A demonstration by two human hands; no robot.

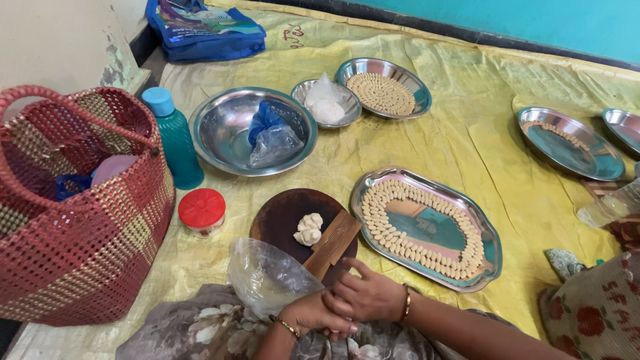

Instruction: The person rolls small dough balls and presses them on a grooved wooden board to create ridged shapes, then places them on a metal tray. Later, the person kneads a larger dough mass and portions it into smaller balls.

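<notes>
Left hand (313, 313): we see it curled at a clear crumpled plastic bag (267, 277); the grip is hidden.
Right hand (365, 295): laid over the left, fingers bent (contents hidden).
Dough: pale lumps (309, 229) lie on a round dark wooden board (283, 213), touching a ridged wooden paddle (331, 241).
Right of board: oblong steel tray (492, 250) lined with shaped pieces.

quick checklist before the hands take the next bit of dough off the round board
1. Dough lump within reach on the round wooden board: ok.
2. Ridged wooden paddle on the board beside the dough: ok.
3. Oblong steel tray has bare middle left for more pieces: ok.
4. Left hand and right hand free: cannot tell, they are pressed together.
5. Clear plastic bag off the board: not ok, it overlaps the near edge.
</notes>
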